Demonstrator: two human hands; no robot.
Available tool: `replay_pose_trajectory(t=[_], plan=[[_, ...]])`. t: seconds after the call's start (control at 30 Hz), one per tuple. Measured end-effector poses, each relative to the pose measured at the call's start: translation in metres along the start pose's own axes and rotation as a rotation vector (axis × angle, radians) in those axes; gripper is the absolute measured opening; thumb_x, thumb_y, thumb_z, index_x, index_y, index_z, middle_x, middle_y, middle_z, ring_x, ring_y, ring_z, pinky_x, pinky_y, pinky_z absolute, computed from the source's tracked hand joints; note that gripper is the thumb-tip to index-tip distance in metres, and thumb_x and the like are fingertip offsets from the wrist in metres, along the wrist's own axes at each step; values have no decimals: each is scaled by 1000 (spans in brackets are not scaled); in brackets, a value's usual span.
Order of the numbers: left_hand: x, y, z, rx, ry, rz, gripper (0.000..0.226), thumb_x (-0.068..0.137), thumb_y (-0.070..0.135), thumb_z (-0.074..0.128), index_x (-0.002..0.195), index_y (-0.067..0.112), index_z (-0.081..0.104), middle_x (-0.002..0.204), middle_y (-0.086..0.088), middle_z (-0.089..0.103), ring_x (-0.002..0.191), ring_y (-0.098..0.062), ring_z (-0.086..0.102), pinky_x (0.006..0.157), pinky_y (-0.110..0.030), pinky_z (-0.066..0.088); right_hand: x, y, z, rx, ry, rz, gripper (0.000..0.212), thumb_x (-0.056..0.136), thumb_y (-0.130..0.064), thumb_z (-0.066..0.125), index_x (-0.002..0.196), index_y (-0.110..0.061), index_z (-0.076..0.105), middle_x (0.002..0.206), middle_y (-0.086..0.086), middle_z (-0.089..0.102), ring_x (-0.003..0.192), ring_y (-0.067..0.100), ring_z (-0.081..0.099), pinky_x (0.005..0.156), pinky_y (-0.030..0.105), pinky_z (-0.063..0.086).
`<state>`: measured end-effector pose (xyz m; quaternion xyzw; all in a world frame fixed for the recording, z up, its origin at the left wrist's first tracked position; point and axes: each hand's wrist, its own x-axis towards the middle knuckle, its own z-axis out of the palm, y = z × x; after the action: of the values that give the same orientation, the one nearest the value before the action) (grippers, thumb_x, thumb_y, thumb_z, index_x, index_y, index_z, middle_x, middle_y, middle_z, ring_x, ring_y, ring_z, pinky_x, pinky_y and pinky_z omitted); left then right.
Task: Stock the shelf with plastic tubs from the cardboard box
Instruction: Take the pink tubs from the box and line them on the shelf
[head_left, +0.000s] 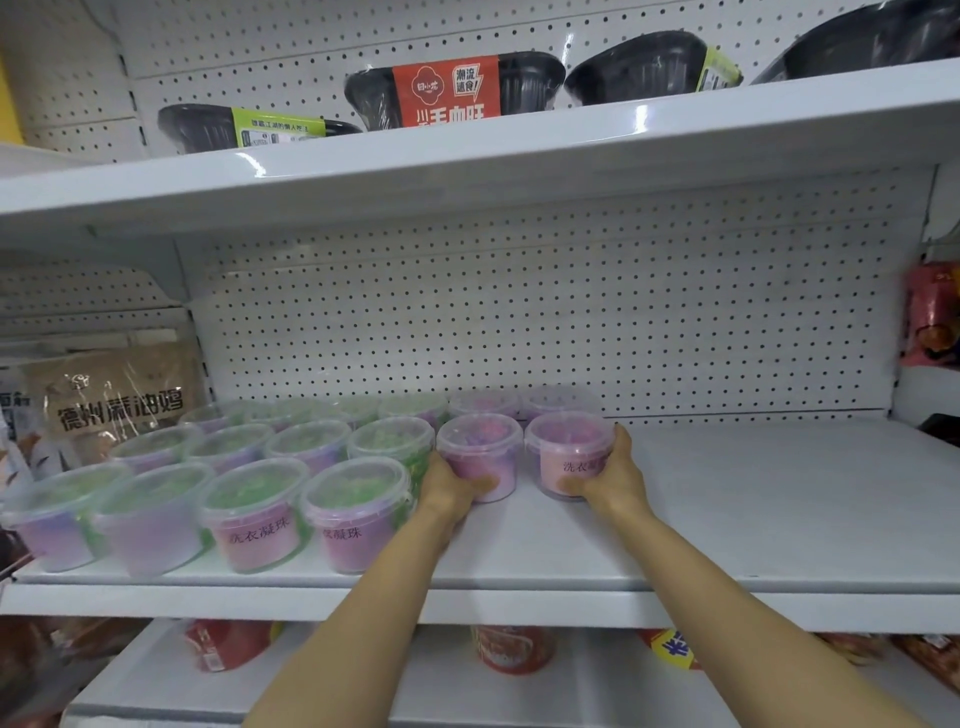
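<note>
I am setting two pink tubs on the shelf (727, 519), extending the middle row: my left hand (448, 488) is gripping one tub (480, 454), my right hand (613, 475) another tub (569, 449). Next, I judge, I release both and fetch more; the box is out of view.

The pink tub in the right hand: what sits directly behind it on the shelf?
One more pink-filled tub sits behind the pink tub in the right hand, before the pegboard back. Its lower half is hidden.
</note>
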<state>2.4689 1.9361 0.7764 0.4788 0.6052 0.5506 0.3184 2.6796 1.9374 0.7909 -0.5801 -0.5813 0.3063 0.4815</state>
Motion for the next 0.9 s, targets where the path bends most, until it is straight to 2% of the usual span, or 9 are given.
replay_pose_trajectory(t=[0.07, 0.17, 0.33, 0.57, 0.77, 0.9], plan=[[0, 0, 0, -6, -2, 5, 79, 66, 3, 89, 136, 7, 53, 129, -9, 65, 114, -25, 63, 96, -33, 52, 0, 0, -1, 2, -2, -4, 104, 69, -8, 84, 148, -15, 18, 135, 11, 54, 118, 31, 55, 93, 38, 47], [-2, 1, 0, -14, 1, 13, 77, 67, 1, 88, 136, 7, 53, 127, -8, 65, 113, -24, 63, 90, -29, 50, 0, 0, -1, 0, -4, -13, 103, 68, -8, 84, 147, -15, 20, 134, 10, 55, 118, 30, 56, 94, 38, 48], [-8, 3, -3, -43, 0, 30, 78, 67, -2, 88, 135, 5, 52, 128, -9, 64, 109, -22, 61, 88, -26, 48, -1, 1, -4, 5, -18, -3, 106, 70, -6, 82, 151, -15, 15, 136, 11, 53, 120, 30, 54, 95, 36, 45], [-14, 5, -3, -75, 9, -4, 78, 71, -4, 85, 138, 3, 46, 129, -8, 59, 107, -21, 57, 89, -26, 45, -4, 1, -5, -21, -27, 2, 105, 72, -8, 81, 151, -16, 12, 134, 12, 53, 118, 31, 55, 91, 36, 47], [-12, 4, -2, -74, 20, -21, 83, 69, 0, 88, 139, 5, 43, 135, -10, 58, 121, -27, 58, 101, -34, 48, -5, 0, -6, -29, -31, -1, 102, 72, -7, 80, 150, -16, 15, 132, 12, 54, 116, 30, 56, 88, 36, 48], [-12, 4, -2, -30, 29, -24, 87, 67, 4, 89, 140, 6, 43, 136, -9, 58, 121, -27, 58, 106, -42, 47, -6, -1, -7, -44, -32, -2, 103, 72, -8, 80, 151, -17, 15, 132, 11, 54, 116, 31, 56, 91, 39, 50]])
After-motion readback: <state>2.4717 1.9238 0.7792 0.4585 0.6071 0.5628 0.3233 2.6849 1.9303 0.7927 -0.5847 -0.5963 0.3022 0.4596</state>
